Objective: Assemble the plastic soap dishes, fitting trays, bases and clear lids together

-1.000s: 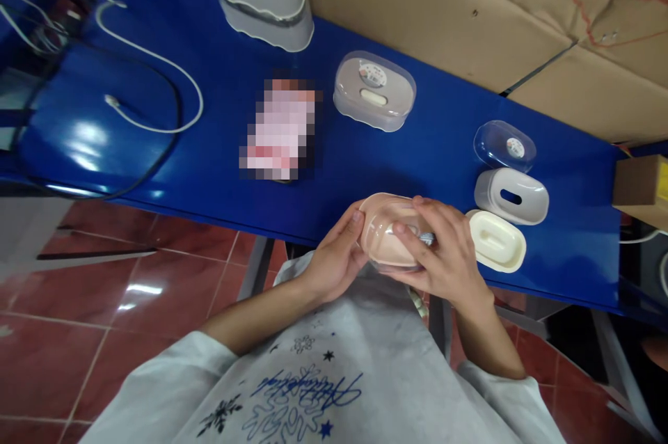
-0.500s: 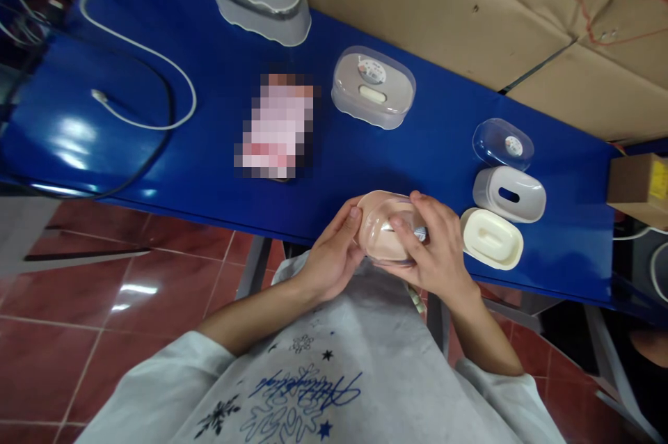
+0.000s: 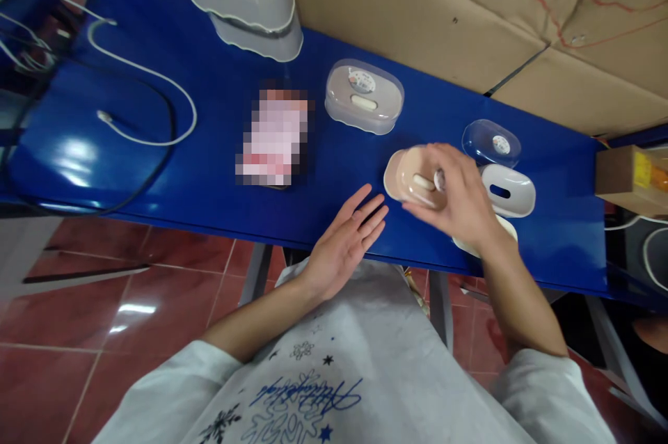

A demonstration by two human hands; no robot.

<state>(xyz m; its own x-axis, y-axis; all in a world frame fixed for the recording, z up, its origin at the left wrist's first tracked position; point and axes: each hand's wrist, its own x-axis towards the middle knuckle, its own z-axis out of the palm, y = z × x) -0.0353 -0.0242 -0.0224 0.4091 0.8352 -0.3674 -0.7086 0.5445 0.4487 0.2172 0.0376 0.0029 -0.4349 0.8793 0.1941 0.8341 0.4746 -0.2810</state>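
Observation:
A pink oval plastic box (image 3: pixel 408 176) with a pale bar on top and a round label is in my right hand (image 3: pixel 462 197). My right fingers and thumb grip it from above at its right end, over the blue table. My left hand (image 3: pixel 344 242) is open, fingers stretched out, and touches nothing near the table's front edge. Just right of the box lie a white oval shell (image 3: pixel 514 195) with a slot and a clear oval cover (image 3: pixel 489 141). A cream oval tray (image 3: pixel 506 227) is partly hidden behind my right hand and wrist.
Another clear-covered oval box (image 3: pixel 362 110) stands beyond my hands. Two similar boxes (image 3: pixel 255 2) are stacked at the back left. A phone-like blurred thing (image 3: pixel 274 141) and a white cable (image 3: pixel 193 106) lie on the left. Cardboard (image 3: pixel 396 12) borders the table's far side.
My left hand has let go of the pink box and opened. My right hand has carried the box forward and to the right, towards the white shell.

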